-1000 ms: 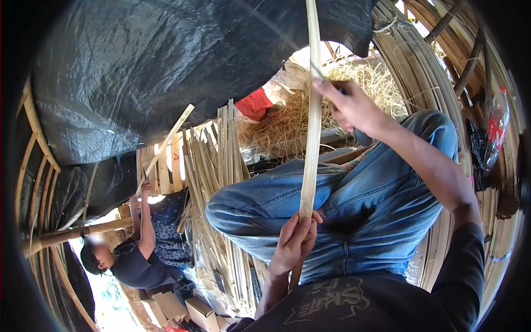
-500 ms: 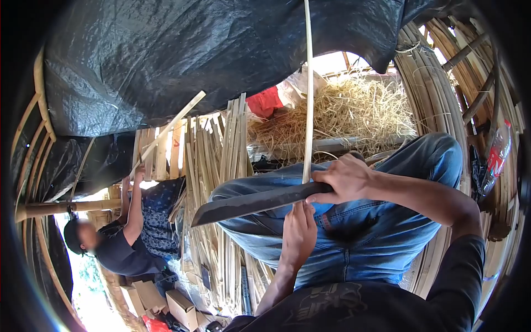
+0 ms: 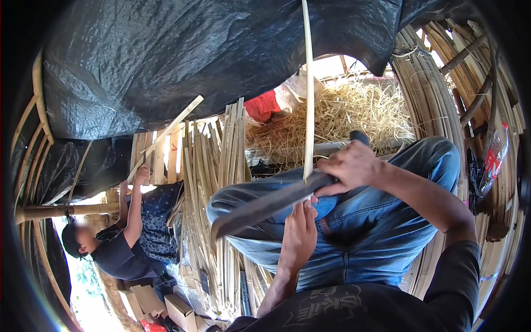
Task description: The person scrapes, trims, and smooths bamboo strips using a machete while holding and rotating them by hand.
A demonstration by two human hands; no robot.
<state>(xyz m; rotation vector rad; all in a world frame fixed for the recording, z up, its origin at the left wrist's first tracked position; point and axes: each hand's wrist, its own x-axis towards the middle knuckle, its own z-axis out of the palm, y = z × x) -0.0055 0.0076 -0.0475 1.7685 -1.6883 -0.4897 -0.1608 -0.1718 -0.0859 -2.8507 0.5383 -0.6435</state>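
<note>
A long, pale bamboo strip (image 3: 309, 94) stands upright in view, rising from my left hand past the top edge. My left hand (image 3: 300, 235) is closed around its lower end, above my jeans. My right hand (image 3: 352, 167) grips a large dark knife (image 3: 265, 203), its fingers wrapped near the base of the blade, with the black handle end showing beyond them. The blade crosses the strip just above my left fingertips and points down to the left, slightly blurred. Where the edge meets the strip is hidden behind the blade.
At the left, another person (image 3: 119, 249) holds a bamboo strip (image 3: 171, 126). Bamboo slats (image 3: 221, 221) lie beside my knee. Beyond my legs is a heap of shavings (image 3: 354, 113). Black sheeting (image 3: 166, 61) hangs above; a plastic bottle (image 3: 496, 152) is at the right.
The knife has come down from the strip's upper part to just above my left hand. Since half a second ago its tip has dropped and swung right, and its handle end has risen.
</note>
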